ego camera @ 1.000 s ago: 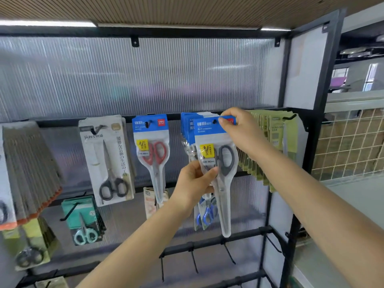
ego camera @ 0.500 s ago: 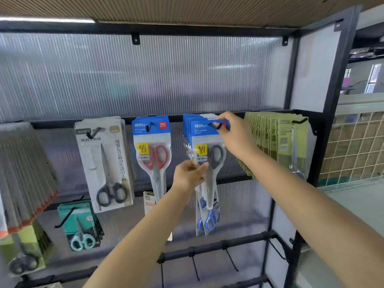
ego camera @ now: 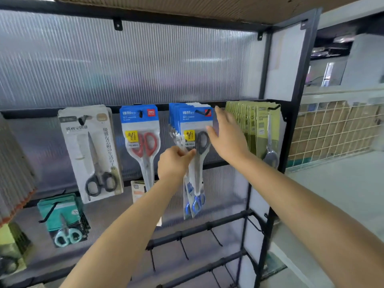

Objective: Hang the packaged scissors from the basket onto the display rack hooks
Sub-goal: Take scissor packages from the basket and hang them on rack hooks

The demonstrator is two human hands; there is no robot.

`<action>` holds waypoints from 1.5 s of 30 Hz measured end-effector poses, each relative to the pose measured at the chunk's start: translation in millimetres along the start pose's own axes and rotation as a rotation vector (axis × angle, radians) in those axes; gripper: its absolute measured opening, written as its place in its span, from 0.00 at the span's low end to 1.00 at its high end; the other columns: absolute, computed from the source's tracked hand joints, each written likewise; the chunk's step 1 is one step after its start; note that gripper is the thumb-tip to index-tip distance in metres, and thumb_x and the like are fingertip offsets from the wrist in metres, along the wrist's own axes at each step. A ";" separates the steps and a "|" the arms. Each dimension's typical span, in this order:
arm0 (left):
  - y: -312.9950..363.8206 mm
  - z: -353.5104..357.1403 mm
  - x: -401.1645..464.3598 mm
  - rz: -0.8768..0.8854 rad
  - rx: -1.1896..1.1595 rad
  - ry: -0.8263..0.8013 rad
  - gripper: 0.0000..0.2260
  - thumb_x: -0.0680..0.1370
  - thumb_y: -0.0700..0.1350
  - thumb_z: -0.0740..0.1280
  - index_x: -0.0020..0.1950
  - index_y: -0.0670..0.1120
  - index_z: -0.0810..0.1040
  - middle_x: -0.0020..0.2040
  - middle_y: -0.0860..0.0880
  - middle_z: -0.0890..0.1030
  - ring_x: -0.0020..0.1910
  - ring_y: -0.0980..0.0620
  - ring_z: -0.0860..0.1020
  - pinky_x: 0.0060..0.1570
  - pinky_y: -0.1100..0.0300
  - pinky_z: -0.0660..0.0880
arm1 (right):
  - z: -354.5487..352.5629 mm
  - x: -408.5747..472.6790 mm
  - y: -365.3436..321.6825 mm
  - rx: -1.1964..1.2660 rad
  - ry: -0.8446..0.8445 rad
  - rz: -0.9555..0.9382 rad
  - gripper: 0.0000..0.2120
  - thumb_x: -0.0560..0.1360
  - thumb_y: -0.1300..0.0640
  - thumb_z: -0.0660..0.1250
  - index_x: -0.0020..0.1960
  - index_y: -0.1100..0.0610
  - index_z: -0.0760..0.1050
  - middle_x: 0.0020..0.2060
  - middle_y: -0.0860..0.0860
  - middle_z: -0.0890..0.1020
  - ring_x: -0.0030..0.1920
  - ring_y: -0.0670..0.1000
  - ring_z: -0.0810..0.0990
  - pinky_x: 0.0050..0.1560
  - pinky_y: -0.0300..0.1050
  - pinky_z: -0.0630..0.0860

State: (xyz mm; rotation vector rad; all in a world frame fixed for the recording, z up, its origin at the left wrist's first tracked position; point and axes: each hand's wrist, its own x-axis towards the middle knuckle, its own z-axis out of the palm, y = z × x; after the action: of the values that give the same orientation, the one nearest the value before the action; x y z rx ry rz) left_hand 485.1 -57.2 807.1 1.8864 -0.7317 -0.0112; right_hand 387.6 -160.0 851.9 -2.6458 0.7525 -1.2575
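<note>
The left hand (ego camera: 173, 163) pinches the left edge of the front gray-handled scissors pack (ego camera: 196, 146), thumb on its clear face, while the right hand (ego camera: 225, 136) is spread with straight fingers against the pack's right side. That pack hangs on a hook (ego camera: 200, 112) at the front of a blue-carded stack on the display rack (ego camera: 299, 96), between a red-handled scissors pack (ego camera: 141, 140) and green-carded packs (ego camera: 261, 129) near the rack's right edge.

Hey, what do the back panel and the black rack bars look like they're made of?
Back panel: seemingly translucent ribbed plastic sheet, going by its fine vertical flutes and soft glare. Rack bars: probably black-painted metal, thin and rigid with a matte finish.
</note>
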 end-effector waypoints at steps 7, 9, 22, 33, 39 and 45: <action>-36.6 -4.1 -48.0 0.464 0.249 -0.068 0.08 0.78 0.44 0.63 0.44 0.39 0.74 0.42 0.45 0.75 0.44 0.45 0.72 0.38 0.55 0.66 | 3.1 -88.1 7.0 -0.319 -0.018 0.054 0.26 0.79 0.53 0.61 0.72 0.64 0.62 0.70 0.63 0.66 0.70 0.62 0.66 0.68 0.57 0.63; -50.2 3.9 -62.0 0.595 0.324 -0.154 0.10 0.78 0.43 0.63 0.49 0.36 0.75 0.47 0.40 0.77 0.50 0.41 0.73 0.41 0.52 0.70 | 6.0 -121.1 5.4 -0.347 -0.022 0.093 0.25 0.77 0.55 0.64 0.70 0.66 0.65 0.68 0.64 0.69 0.68 0.63 0.69 0.67 0.59 0.64; -95.6 136.7 -270.8 0.925 0.446 -0.856 0.24 0.82 0.51 0.54 0.75 0.41 0.57 0.75 0.43 0.60 0.73 0.46 0.59 0.70 0.55 0.57 | -38.7 -423.1 38.2 -0.581 -0.284 0.771 0.29 0.81 0.51 0.55 0.77 0.60 0.49 0.76 0.57 0.53 0.76 0.56 0.53 0.74 0.53 0.50; -184.0 221.1 -444.5 1.124 0.601 -1.385 0.21 0.69 0.50 0.73 0.57 0.40 0.80 0.52 0.43 0.81 0.51 0.46 0.79 0.53 0.56 0.74 | -48.7 -673.4 60.8 -0.631 -0.553 1.370 0.32 0.58 0.51 0.81 0.58 0.64 0.79 0.55 0.60 0.81 0.54 0.58 0.82 0.48 0.55 0.79; -242.9 286.1 -497.7 0.849 0.646 -1.478 0.23 0.80 0.48 0.59 0.73 0.40 0.63 0.72 0.42 0.67 0.71 0.46 0.64 0.70 0.56 0.58 | -32.0 -751.5 98.1 -0.556 -0.642 1.422 0.29 0.73 0.51 0.71 0.69 0.62 0.70 0.67 0.58 0.72 0.67 0.57 0.73 0.63 0.54 0.71; -315.5 345.7 -539.4 0.755 0.780 -1.548 0.25 0.79 0.48 0.61 0.73 0.39 0.62 0.71 0.41 0.66 0.69 0.44 0.65 0.68 0.52 0.64 | 14.2 -840.0 149.8 -0.478 -0.799 1.434 0.31 0.62 0.55 0.79 0.61 0.66 0.76 0.58 0.62 0.79 0.57 0.60 0.80 0.53 0.57 0.77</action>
State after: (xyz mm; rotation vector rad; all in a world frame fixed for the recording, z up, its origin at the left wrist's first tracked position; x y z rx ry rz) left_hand 83.4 -3.4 219.0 1.8811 -2.7592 -0.8847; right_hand -106.3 113.5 212.0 -1.6022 2.1822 0.3478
